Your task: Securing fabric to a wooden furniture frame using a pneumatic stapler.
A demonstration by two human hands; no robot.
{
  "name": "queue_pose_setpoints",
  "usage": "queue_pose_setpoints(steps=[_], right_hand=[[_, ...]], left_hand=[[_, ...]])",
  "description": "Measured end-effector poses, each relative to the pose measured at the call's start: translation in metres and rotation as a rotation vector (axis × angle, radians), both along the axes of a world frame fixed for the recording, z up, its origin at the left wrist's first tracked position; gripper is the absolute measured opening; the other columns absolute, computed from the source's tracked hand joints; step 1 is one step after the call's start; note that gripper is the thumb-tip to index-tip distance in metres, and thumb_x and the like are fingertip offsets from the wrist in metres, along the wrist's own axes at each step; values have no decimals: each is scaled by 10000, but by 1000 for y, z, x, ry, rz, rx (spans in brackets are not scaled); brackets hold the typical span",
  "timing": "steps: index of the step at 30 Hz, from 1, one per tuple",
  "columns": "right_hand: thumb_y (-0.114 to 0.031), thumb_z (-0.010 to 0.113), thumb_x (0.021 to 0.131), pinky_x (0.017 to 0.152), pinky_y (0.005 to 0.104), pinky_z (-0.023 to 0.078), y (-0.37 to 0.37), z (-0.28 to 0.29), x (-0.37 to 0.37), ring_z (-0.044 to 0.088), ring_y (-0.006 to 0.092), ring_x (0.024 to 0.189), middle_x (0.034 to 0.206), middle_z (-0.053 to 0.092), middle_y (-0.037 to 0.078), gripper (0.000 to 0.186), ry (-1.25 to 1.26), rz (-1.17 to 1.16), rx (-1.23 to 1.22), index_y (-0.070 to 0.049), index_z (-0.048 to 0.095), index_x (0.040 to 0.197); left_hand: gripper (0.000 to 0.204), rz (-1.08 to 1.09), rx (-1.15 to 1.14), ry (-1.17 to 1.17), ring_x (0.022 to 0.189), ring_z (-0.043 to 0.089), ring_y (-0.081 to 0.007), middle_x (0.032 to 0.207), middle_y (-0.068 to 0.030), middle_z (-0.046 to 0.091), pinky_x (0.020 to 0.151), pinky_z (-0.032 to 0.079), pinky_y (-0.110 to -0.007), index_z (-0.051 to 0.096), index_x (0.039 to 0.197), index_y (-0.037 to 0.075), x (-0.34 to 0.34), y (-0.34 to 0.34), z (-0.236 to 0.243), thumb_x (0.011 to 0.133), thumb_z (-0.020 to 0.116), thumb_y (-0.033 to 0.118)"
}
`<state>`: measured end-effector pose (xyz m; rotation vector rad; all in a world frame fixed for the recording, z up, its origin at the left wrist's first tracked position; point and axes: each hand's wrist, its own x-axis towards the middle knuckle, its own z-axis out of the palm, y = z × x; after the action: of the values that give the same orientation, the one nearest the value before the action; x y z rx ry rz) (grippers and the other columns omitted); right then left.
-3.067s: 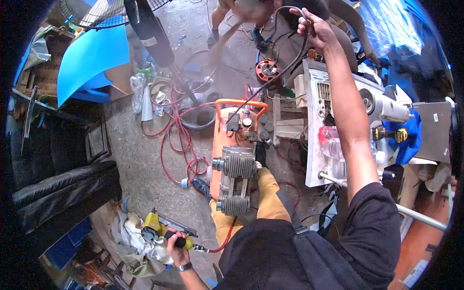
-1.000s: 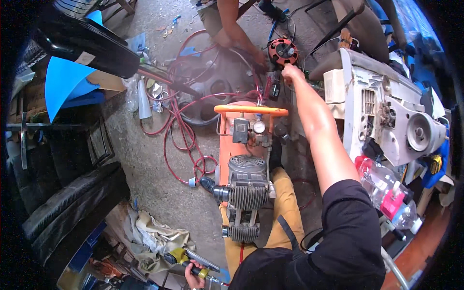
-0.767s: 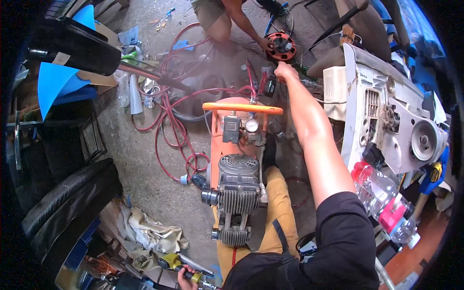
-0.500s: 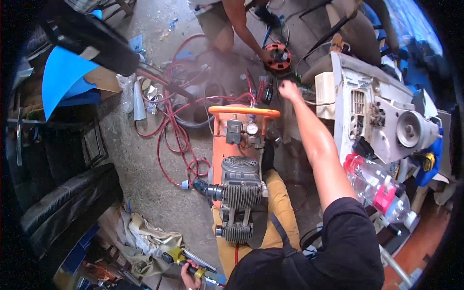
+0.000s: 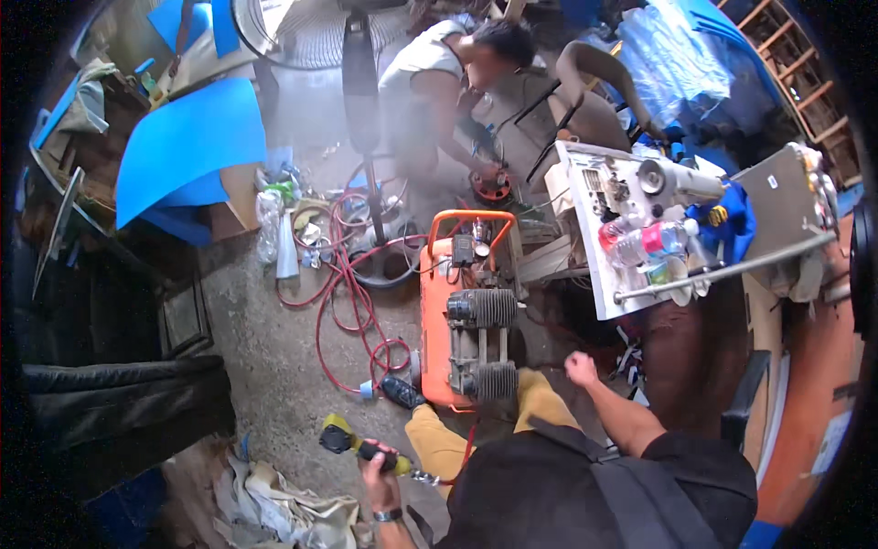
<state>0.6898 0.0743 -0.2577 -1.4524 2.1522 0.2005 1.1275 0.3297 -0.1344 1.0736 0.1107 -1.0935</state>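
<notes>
My left hand [image 5: 379, 478] is wrapped round a yellow-and-black air tool [image 5: 335, 433], held out low at the left of my legs. A metal coupling and a red hose [image 5: 470, 450] run from the tool's rear end. My right hand [image 5: 580, 368] is curled into a loose fist at the right of my knee, touching nothing, and no object shows in it. Between my feet stands an orange air compressor [image 5: 436, 334] with a finned black pump [image 5: 482, 344] and an orange handle [image 5: 472, 216]. A gauge and switch box sit near the handle.
Red hose [image 5: 326, 320] lies in loops on the floor left of the compressor. Beyond it, a person [image 5: 430, 82] crouches with a hand at an orange cable reel [image 5: 492, 186]. A cluttered white bench [image 5: 590, 247] stands right, a fan [image 5: 315, 32] far, a black seat [image 5: 128, 393] left.
My right hand has drawn back from beyond the compressor's handle to beside my knee. My left hand has raised the air tool further into view. The view has shifted, showing more of the far side.
</notes>
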Motion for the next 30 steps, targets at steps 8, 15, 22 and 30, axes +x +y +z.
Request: queue_pose_setpoints(steps=[8, 15, 22, 30], right_hand=[[-302, 653, 881, 825, 313, 482, 100, 145, 110, 591, 152, 939, 993, 627, 90, 635, -1058, 489, 296, -11, 368, 1368], [-365, 618, 908, 825, 292, 464, 237, 201, 49, 547, 117, 942, 1016, 603, 26, 365, -1409, -162, -211, -60, 598, 1107], [-212, 659, 838, 712, 324, 493, 441, 187, -159, 605, 166, 836, 950, 621, 37, 305, -1133, -1038, -1036, -30, 585, 1072], [-293, 697, 838, 631, 339, 455, 677, 147, -337, 573, 217, 669, 806, 649, 103, 325, 429, -1008, -1240, 25, 628, 857]], left_hand=[[384, -754, -123, -355, 1053, 510, -151, 1167, -45, 551, 939, 413, -317, 454, 1253, 22, -52, -9, 40, 909, 593, 120], [563, -1209, -732, -1345, 1092, 453, -412, 1151, -256, 413, 958, 395, -428, 410, 1274, -31, -224, -32, 70, 786, 651, 118], [443, -1995, -1489, -1188, 918, 553, -366, 975, -195, 578, 827, 445, -444, 540, 1212, 24, -461, 49, 166, 820, 638, 205], [262, -1657, -2133, 410, 886, 562, -329, 1002, -174, 546, 719, 478, -416, 542, 1047, 18, -591, 140, 384, 800, 595, 86]])
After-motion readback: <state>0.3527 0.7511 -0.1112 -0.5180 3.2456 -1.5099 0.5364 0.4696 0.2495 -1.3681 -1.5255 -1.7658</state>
